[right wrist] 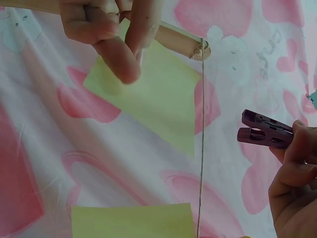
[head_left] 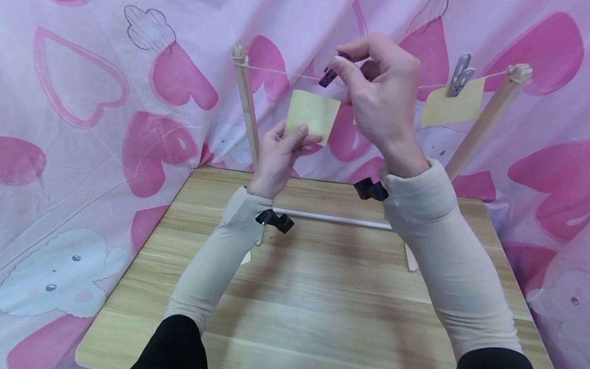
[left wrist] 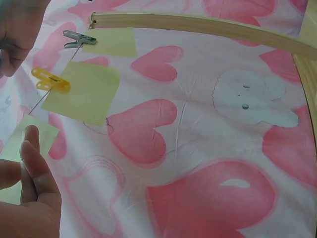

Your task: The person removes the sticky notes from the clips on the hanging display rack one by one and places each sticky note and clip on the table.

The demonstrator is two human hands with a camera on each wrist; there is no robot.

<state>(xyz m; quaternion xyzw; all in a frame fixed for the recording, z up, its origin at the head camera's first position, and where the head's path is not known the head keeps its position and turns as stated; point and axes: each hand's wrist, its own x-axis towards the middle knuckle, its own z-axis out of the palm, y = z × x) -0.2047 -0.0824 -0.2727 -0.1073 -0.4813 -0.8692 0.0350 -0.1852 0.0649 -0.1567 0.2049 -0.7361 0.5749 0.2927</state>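
My left hand (head_left: 281, 159) pinches a pale yellow sticky note (head_left: 313, 113) by its lower part, thumb in front, just below a thin string (head_left: 272, 70). In my right hand (head_left: 384, 92) a dark purple clothespin (head_left: 328, 77) is held between thumb and fingers. The right wrist view shows this clothespin (right wrist: 262, 130) beside the string (right wrist: 202, 129), apart from it, its tips pointing toward the note (right wrist: 158, 94). Further along the string hang two more notes: one under a yellow clothespin (left wrist: 52, 80), mostly hidden by my right hand in the head view, one under a grey clothespin (head_left: 459, 77).
The string runs between a left wooden post (head_left: 246, 102) and a right wooden post (head_left: 484, 123). A white rod (head_left: 332, 219) crosses low above the wooden table (head_left: 318, 307). Part of another paper (head_left: 247, 258) shows beside my left forearm. A pink heart-patterned curtain (head_left: 92, 205) surrounds the table.
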